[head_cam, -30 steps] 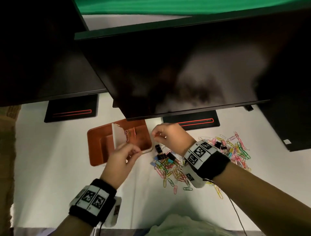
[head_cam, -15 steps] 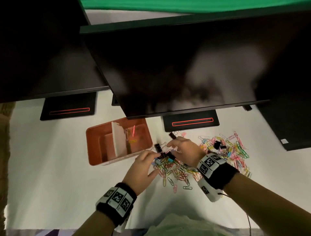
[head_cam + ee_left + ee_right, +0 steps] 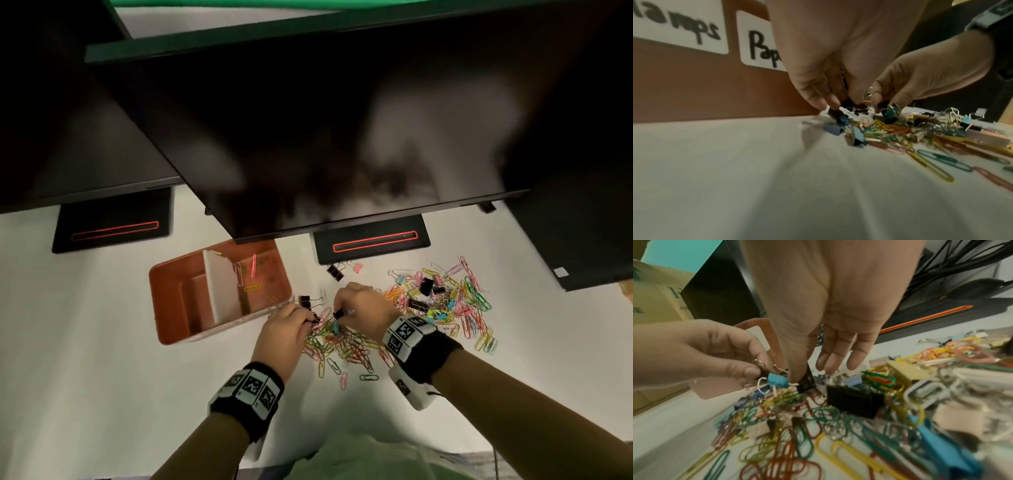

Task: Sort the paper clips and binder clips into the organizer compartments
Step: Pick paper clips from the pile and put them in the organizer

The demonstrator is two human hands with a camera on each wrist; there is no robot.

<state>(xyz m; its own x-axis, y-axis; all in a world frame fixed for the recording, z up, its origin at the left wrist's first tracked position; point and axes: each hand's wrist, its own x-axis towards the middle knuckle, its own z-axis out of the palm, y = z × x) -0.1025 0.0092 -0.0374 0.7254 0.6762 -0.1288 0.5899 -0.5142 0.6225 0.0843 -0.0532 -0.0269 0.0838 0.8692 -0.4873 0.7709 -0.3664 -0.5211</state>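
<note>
Desk: white desk top, with bare white room outward of the left hand and toward the person's body.
Monitors: dark screens overhang the far side, above and beyond both hands; their black bases stand on the desk past the fingertips.
Left hand: left hand is low over the near-left edge of the clip pile, fingers curled, pinching a small black binder clip by its wire handles.
Right hand: right hand sits just beside the left, thumb and forefinger pinching another black binder clip at the pile; the other fingers hang straight.
Clip pile: coloured paper clips mixed with binder clips lie under and between the hands, spreading outward past the right wrist.
Organizer: orange tray with a white divider stands just beyond the left hand, its near wall close to the fingers; a few paper clips lie in the compartment nearer the hands.
Labels: two white labels are on that near wall, partly hidden.
Stray clips: a black and a pink binder clip lie beyond the right hand, near a monitor base.
</note>
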